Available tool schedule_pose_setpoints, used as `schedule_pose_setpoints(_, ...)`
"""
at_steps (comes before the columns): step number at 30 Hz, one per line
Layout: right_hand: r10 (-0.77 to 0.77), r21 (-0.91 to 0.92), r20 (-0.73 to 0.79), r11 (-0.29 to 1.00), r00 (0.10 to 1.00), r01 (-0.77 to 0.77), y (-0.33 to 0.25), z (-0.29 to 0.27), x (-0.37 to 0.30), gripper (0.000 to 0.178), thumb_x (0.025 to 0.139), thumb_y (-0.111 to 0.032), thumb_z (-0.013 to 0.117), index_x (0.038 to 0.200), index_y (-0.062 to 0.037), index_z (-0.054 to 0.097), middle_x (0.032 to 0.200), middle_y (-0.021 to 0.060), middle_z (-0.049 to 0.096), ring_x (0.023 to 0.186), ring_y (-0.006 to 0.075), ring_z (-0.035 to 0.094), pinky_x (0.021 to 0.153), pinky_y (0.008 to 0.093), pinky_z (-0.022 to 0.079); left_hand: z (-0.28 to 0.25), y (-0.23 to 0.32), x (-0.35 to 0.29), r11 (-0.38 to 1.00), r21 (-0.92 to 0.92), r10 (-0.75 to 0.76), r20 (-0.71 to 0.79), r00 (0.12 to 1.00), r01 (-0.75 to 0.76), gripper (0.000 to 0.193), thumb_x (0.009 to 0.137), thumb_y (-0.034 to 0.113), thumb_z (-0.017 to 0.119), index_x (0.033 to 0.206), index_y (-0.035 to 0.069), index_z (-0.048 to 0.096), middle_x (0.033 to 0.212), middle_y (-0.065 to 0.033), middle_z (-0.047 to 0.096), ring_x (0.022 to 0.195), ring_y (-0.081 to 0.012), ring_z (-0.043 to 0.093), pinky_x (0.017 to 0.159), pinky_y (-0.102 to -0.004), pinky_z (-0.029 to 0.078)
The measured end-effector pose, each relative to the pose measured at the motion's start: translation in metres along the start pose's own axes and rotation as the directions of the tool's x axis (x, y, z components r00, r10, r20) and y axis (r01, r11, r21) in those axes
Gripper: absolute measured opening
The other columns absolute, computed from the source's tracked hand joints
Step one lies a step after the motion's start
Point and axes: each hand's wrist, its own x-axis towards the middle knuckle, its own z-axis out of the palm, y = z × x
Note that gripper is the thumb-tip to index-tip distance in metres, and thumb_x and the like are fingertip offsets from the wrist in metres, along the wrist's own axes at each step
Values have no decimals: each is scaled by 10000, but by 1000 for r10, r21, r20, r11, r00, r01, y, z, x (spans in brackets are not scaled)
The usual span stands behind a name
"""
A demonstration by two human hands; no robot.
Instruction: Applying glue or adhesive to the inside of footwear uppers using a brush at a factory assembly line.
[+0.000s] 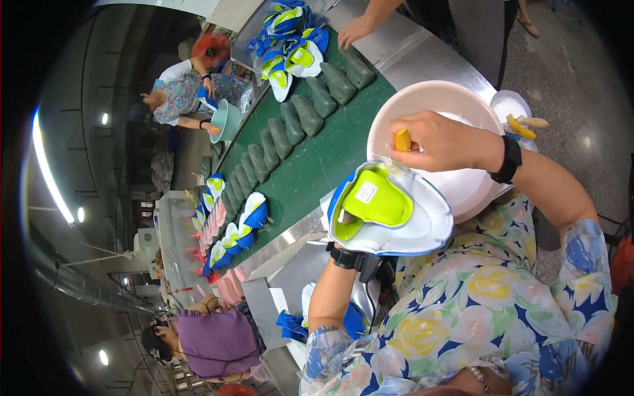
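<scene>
1. The left hand is hidden inside or under the shoe upper (389, 210), a white piece with blue edging and a yellow-green lining. Only the wrist with its black strap shows below the upper, so the fingers' closure cannot be told from this view.
2. The shoe upper sits in front of the person's chest, opening turned up toward the camera. Its long axis runs roughly left to right, tilted slightly downward on the right.
3. The right hand (439, 142) is closed in a pinch around a small brush (402, 140) with a yellow handle. It is positioned just above the upper's far rim and is the nearer hand to that rim.
4. The right forearm enters from the right, wrist bent inward, with a black band at the wrist.
5. A white bowl (429, 99) stands directly behind the right hand, at the edge of the green conveyor belt (317, 165).
6. Grey shoe lasts (309, 115) lie in a row along the belt; further blue, white and yellow uppers are piled at its far end.
7. Other workers stand along the belt; one holds a teal bowl (226, 120).
</scene>
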Motion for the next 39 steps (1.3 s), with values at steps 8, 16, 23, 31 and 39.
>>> schedule_pose_setpoints(8,262,-97,73,962,962,-255,29,-1,-27,167,843,-150,654,899,0,609,770,190,640,706,356,636,658,423,490,-4,40,-7,974,211,83,-16,996,-78,509,980,389,546,1387,85,503,1255,-118,635,1102,-260,647,954,-424,542)
schedule_pose_setpoints(16,167,-285,-19,944,986,-165,63,17,-42,192,853,-140,664,992,-10,636,891,188,680,820,371,669,756,446,525,-17,65,0,959,261,118,-14,993,-110,496,986,381,540,1376,76,503,1242,-117,640,1090,-262,651,949,-416,543)
schedule_pose_setpoints(23,-111,-2,-280,993,953,115,9,-1,-9,192,877,-173,681,916,-23,568,824,148,646,710,319,629,651,369,486,4,74,18,948,307,73,53,996,-86,498,990,381,534,1379,72,496,1259,-118,630,1104,-264,644,949,-416,543)
schedule_pose_setpoints(31,358,79,-135,933,924,-350,-6,-6,-37,215,855,-198,710,858,-29,577,683,119,623,631,270,631,604,341,492,-10,60,7,955,277,101,39,994,-107,502,993,379,529,1386,69,485,1267,-117,624,1111,-260,640,944,-408,544)
schedule_pose_setpoints(39,-122,156,-241,974,963,162,-27,34,-33,179,831,-88,740,937,-51,600,851,124,634,770,283,653,675,344,506,-36,53,33,962,193,192,27,981,-193,510,996,377,522,1397,67,472,1273,-114,620,1115,-254,636,935,-396,547)
